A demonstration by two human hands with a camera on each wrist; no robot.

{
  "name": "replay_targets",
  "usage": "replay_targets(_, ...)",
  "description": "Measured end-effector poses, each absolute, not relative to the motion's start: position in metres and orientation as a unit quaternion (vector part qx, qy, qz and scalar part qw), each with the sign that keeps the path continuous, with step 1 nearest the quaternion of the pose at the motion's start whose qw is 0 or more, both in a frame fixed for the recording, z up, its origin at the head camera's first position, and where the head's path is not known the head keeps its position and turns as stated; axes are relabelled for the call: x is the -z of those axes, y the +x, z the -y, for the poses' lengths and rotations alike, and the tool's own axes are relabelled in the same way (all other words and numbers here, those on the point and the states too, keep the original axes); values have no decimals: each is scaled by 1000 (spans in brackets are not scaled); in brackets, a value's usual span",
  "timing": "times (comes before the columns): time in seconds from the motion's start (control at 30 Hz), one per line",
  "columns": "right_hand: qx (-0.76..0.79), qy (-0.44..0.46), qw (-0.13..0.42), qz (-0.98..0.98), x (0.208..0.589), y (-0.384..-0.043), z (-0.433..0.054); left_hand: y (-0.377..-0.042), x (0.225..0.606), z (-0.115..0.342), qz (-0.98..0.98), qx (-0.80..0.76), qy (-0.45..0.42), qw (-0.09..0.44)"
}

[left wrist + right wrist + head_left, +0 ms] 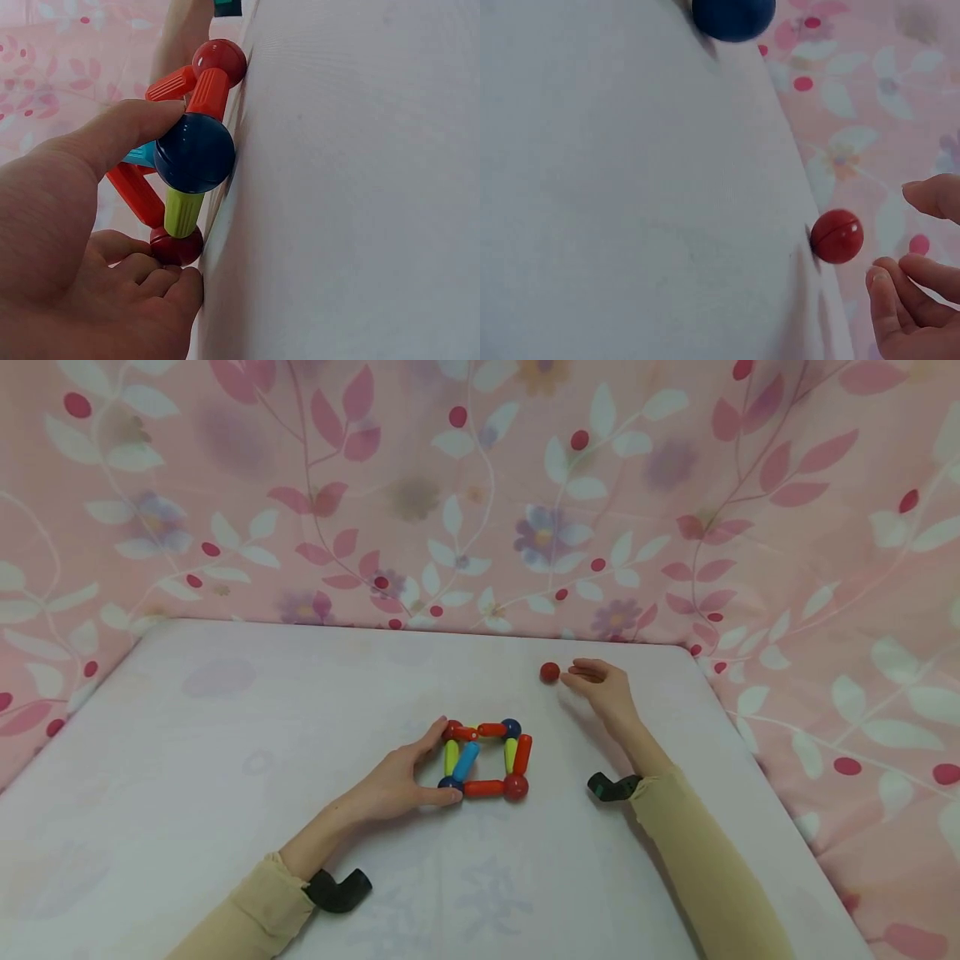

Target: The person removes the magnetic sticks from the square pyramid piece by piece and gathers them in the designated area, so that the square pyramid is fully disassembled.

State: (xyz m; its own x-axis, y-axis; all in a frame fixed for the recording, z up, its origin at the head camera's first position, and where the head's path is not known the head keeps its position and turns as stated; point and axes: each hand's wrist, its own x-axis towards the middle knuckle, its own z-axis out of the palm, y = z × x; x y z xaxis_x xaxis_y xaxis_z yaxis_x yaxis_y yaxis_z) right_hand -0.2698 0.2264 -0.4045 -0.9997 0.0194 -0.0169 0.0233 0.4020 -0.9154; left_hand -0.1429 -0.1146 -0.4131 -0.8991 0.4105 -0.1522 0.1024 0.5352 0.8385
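A square frame of magnetic building rods and balls [483, 788] lies on the table, with red and blue balls at its corners. My left hand [393, 785] grips its left side. The thumb presses the near blue ball [196, 154], while the fingers touch the far red ball [177, 246]. A blue rod [467, 762] and a red rod [522, 754] slant up from the near corners. Farther back, a loose red ball [550, 672] sits on the table. My right hand [609, 689] is just right of it, fingers loosely bent and apart from the ball in the right wrist view.
A white cloth covers the table [225, 735]. Pink floral fabric [480, 493] hangs behind its back edge and down its sides. Black wrist cameras [341, 891] are strapped to both forearms.
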Motion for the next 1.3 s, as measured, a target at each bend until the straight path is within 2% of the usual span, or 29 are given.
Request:
replay_targets(0.23,544,-44,54,-836,384,-231,-211,-143,413,114,-862,-457,138,173)
replay_targets(0.57,486,-137,112,-856,377,-193,-193,-144,415,113,-858,-462,142,176)
replay_targets(1.0,429,-218,161,-862,379,-183,-183,-143,413,115,-858,-458,156,172)
replay_targets(1.3,418,-201,172,-869,384,-182,-179,-143,413,115,-861,-453,160,167)
